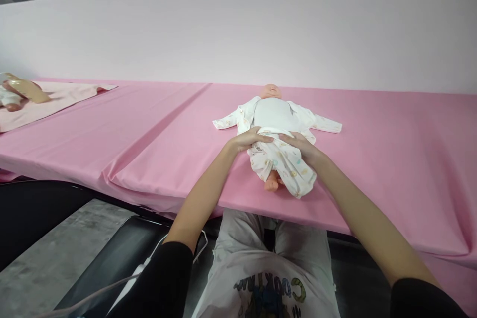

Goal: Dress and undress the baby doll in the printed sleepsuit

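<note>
Gripping the upper edge of small white, colour-printed fabric trousers [287, 165] with fingers [265, 138] of left hand [249, 139] and right hand [303, 146], over the lower body of a plastic-headed baby doll [271, 92] laid face-up, feet toward the near edge of a pink-cloth-covered bench [167, 144]. Could bunch or twist the cloth by pulling unevenly, snag a foot [271, 184] in the loose leg, or drag the doll edgeward by over-tugging. Can read roughly "COOKIN" upside down on the wearer's pale shirt [231, 283]; can't make out any brand or label.
</note>
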Demonstrator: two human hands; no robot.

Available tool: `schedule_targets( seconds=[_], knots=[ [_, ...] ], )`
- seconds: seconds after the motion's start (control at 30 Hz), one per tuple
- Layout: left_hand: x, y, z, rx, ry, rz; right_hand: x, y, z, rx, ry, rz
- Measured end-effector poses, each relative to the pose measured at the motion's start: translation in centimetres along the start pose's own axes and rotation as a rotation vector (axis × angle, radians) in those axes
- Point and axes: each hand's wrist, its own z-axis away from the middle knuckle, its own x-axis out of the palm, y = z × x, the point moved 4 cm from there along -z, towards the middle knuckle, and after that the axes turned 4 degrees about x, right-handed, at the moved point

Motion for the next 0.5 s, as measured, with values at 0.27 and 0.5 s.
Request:
schedule_targets(
  seconds=[0.27,0.5],
  knots=[
    [0.0,-0.4,-0.1,-0.026,-0.017,0.085,0.4,0.1,0.2,0.017,0.011,-0.053],
    [0.2,-0.5,-0.4,-0.09,0.035,-0.028,-1.0,1.0,-1.4,-0.045,0.173,-0.119]
  ],
)
